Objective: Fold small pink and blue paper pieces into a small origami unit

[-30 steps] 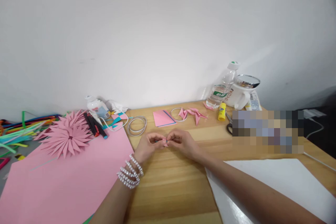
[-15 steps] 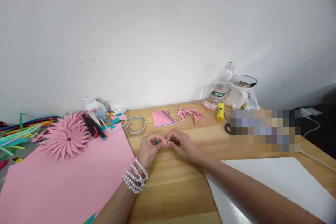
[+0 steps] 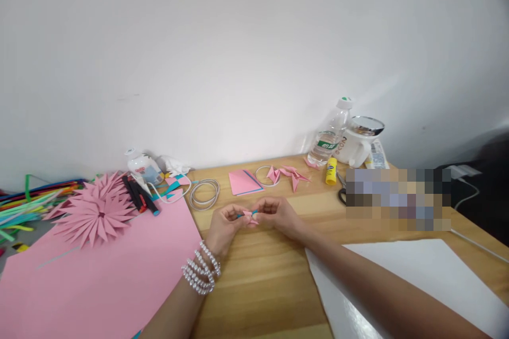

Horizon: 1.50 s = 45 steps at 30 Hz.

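Observation:
A small folded piece of pink and blue paper (image 3: pixel 249 215) is pinched between my two hands, above the middle of the wooden table. My left hand (image 3: pixel 226 224), with strands of beads around the wrist, grips its left side with thumb and fingers. On the other side my right hand (image 3: pixel 277 215) pinches it the same way. Fingers cover much of the paper. Just beyond lie a stack of pink paper squares (image 3: pixel 243 182) and a folded pink paper piece with pointed tips (image 3: pixel 295 177).
Large pink sheets (image 3: pixel 131 275) bear a spiky pink paper flower (image 3: pixel 99 212) and black markers (image 3: pixel 139 195) at left. A wire coil (image 3: pixel 204 194) lies near the wall. A water bottle (image 3: pixel 326 140), mug (image 3: pixel 353 148), glue stick (image 3: pixel 331 171) and scissors (image 3: pixel 342 195) stand or lie right, behind a white sheet (image 3: pixel 401 265).
My right fingers have shifted slightly on the folded paper, and more blue shows beside them. Both hands stay pinched on it. The view has moved a little.

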{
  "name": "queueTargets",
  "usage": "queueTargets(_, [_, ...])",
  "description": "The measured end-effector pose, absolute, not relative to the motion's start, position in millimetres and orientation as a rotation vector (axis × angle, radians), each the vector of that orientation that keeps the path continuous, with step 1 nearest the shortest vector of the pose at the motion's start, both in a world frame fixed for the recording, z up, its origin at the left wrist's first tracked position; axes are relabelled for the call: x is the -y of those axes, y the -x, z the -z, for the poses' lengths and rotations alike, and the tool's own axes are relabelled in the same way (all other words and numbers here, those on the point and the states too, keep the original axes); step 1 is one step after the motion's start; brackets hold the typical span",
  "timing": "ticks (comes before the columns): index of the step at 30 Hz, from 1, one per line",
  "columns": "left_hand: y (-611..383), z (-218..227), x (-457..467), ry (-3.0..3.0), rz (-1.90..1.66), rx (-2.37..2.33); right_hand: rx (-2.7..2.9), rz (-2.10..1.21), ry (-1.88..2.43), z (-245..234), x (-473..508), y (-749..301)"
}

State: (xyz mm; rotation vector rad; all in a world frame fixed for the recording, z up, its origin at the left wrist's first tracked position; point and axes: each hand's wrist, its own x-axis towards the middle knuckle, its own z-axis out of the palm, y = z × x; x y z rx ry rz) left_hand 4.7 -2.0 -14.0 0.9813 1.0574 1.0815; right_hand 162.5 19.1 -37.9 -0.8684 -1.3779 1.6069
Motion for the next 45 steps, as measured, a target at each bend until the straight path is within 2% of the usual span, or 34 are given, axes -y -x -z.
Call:
queueTargets(30, [-5.4, 17.4, 1.5, -1.063, -1.172, -1.132, 1.371, -1.538, 0.969, 32.0, -15.6, -158.7])
queueTargets(38, [-8.9, 20.2, 1.2, -1.072, -1.215, -1.237, 1.405, -1.233, 1.108, 39.2, -10.0, -148.8])
queueTargets(45, [-7.7, 14.5, 2.5, -0.954, -1.178, -1.125, 1.394, -1.491, 0.932, 34.0, -14.0, -152.0])
